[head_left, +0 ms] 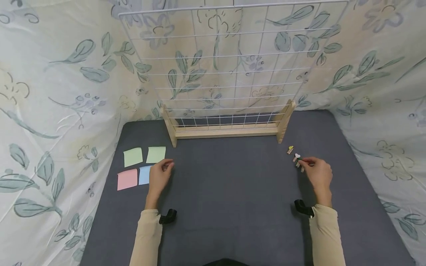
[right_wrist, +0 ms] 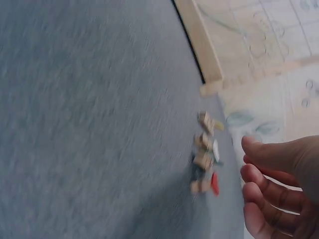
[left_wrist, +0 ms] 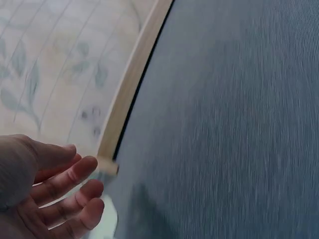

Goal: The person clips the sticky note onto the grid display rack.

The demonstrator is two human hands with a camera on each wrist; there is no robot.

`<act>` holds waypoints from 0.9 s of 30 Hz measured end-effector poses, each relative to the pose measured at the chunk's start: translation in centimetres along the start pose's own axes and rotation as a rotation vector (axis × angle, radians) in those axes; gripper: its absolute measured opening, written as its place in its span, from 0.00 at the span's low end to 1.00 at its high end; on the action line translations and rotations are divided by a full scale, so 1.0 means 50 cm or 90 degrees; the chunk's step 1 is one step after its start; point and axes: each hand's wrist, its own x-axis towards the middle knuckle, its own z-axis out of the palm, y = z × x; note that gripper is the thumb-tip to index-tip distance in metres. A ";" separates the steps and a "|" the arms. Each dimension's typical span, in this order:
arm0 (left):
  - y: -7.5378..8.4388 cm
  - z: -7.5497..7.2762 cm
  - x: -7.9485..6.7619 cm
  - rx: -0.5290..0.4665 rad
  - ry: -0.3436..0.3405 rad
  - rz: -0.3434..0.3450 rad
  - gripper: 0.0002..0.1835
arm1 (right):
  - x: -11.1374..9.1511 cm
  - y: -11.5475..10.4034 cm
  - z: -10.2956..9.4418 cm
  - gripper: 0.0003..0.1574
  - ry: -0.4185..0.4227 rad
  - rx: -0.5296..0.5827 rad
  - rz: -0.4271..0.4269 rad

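Note:
My left hand [head_left: 160, 176] hovers beside the sticky notes with its fingers loosely bent and nothing in them. It partly covers a blue note [head_left: 144, 175]; a pink note [head_left: 127, 180] and two green notes, one left [head_left: 132, 157] and one right [head_left: 155, 154], lie around it. On the other side, my right hand [head_left: 318, 173] is over a small group of mini wooden clothespins, fingers loosely curled and apparently holding none. Their decorations are yellow [right_wrist: 205, 122], white [right_wrist: 216, 149], green [right_wrist: 219, 163] and red [right_wrist: 215, 183]. The right fingertips hide some of them in the head view.
A white wire grid [head_left: 233, 75] stands upright in a wooden base [head_left: 226, 133] at the back of the dark grey table [head_left: 233, 184]. Floral cloth [head_left: 60, 92] hangs around the table. Black wrist mounts [head_left: 168, 217] extend inward from both sleeves.

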 end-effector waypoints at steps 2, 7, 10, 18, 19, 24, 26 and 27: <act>-0.018 -0.016 -0.006 0.005 0.013 -0.028 0.07 | -0.002 0.012 -0.003 0.18 0.002 -0.007 0.030; -0.059 -0.055 -0.017 0.043 0.062 -0.100 0.08 | -0.006 0.036 -0.005 0.22 -0.002 -0.011 0.088; -0.084 -0.071 -0.022 0.071 0.097 -0.138 0.08 | -0.008 0.046 -0.004 0.24 -0.010 -0.009 0.105; -0.123 -0.086 -0.031 0.112 0.134 -0.193 0.11 | -0.015 0.068 0.007 0.29 -0.031 -0.010 0.118; -0.126 -0.086 -0.031 0.115 0.136 -0.199 0.11 | -0.015 0.070 0.008 0.29 -0.029 -0.008 0.118; -0.141 -0.088 -0.024 0.131 0.127 -0.218 0.16 | -0.015 0.074 0.011 0.28 -0.018 -0.004 0.123; -0.143 -0.091 -0.020 0.133 0.128 -0.231 0.18 | -0.013 0.074 0.011 0.28 -0.019 -0.006 0.121; -0.144 -0.092 -0.018 0.134 0.130 -0.242 0.18 | -0.012 0.073 0.011 0.28 -0.021 -0.005 0.118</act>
